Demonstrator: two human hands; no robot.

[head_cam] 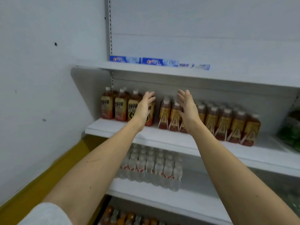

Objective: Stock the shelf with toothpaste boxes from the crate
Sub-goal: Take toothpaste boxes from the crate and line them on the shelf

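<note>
Toothpaste boxes, blue-and-white cardboard, lie in a row on the white upper shelf; left hand and right hand hover below, fingers straight, holding nothing; next step likely fetching more from the unseen crate.

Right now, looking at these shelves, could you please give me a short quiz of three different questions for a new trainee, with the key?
1. True or false: the left hand grips a blue and white toothpaste box.
2. How many blue and white toothpaste boxes lie in a row on the white top shelf?
3. Multiple choice: what stands on the shelf directly behind both hands? A) brown tea bottles with gold labels B) clear water bottles C) toothpaste boxes

Key:
1. False; both it and the right hand are empty, fingers straight.
2. Three.
3. A.
</note>
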